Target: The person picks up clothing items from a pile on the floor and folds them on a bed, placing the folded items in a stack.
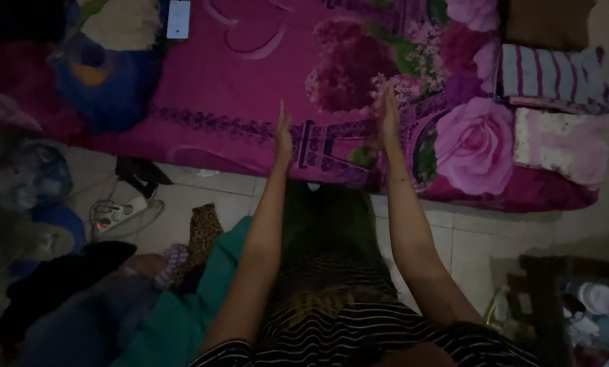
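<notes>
Both my arms reach forward over a bed covered by a magenta sheet [250, 88] printed with roses and towers. My left hand [283, 134] is held edge-up, fingers straight and together, just above the sheet near its front edge. My right hand [388, 115] mirrors it a short way to the right, palm facing inward. Neither hand holds anything. Between my arms hangs a dark striped garment [331, 272] that I wear.
Folded clothes lie on the bed's right side: a striped piece [556, 76] and a pink-white one [562, 146]. A phone [178, 19] lies at the bed's far left. On the tiled floor are a power strip [117, 214], a teal cloth [182, 306] and dark clothes.
</notes>
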